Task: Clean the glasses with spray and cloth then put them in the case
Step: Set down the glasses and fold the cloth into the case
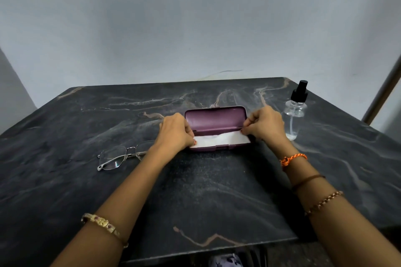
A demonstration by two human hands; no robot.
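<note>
A purple glasses case (214, 119) lies open in the middle of the dark marble table (195, 191), its lid standing up at the back. A white cloth (219, 140) lies spread in the case's lower half. My left hand (174, 133) pinches the cloth's left end and my right hand (265, 124) pinches its right end. Thin metal-framed glasses (118, 156) lie on the table to the left of my left wrist, partly hidden by my forearm. A clear spray bottle (295, 112) with a black pump top stands upright just right of my right hand.
A plain pale wall rises behind the table. The table's near edge runs along the bottom of the view, with something patterned (225, 261) below it. A metal pole (384, 91) leans at the far right.
</note>
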